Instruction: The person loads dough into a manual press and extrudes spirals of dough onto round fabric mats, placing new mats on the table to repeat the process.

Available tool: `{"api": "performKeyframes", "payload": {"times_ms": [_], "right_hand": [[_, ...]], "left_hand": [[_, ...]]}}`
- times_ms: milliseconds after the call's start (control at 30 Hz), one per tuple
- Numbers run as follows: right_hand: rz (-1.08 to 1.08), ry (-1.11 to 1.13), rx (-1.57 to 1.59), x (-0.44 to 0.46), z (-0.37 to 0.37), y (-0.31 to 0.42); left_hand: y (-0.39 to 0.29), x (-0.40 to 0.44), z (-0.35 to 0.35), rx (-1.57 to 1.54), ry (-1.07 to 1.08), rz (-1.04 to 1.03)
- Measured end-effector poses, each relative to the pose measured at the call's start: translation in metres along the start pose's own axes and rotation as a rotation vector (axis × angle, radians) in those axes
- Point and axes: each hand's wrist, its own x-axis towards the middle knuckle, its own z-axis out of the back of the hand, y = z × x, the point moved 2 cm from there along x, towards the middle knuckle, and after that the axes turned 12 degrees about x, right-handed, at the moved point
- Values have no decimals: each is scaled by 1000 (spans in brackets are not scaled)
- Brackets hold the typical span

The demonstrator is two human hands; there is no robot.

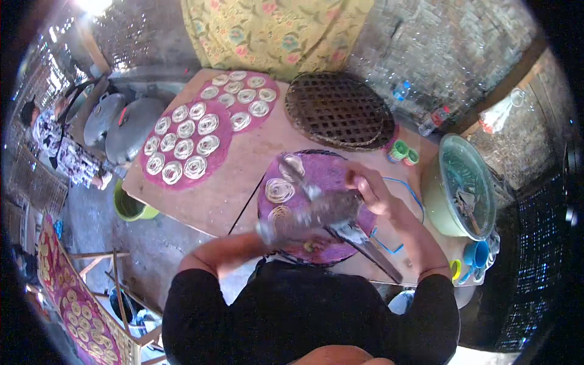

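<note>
In front of my chest is a blurred, dark wooden press-like tool: a thick block with a long bar running crosswise to it. The fingers of my right hand curl at the block's right end. My left hand is at the left end, smeared by motion, its fingers hard to make out. Beneath the tool is a round tray with a purple cloth. Coils of pale strands lie on its left side, partly covered by the tool and my left hand.
Two more purple cloths with pale coils lie at the table's back left. A woven round tray is at the back. To the right stand a green basin, small cups and a blue dipper. A person is at far left, near large pots.
</note>
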Motion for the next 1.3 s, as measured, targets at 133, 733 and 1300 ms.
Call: {"api": "performKeyframes", "payload": {"times_ms": [133, 733, 1300], "right_hand": [[637, 147, -271, 33, -24, 137], [278, -1238, 568, -102, 180, 68], [-325, -1063, 464, -155, 175, -45]], "left_hand": [[-5, 37, 19, 59, 87, -130], [140, -6, 30, 36, -274, 402], [-2, 178, 88, -663, -835, -236]]}}
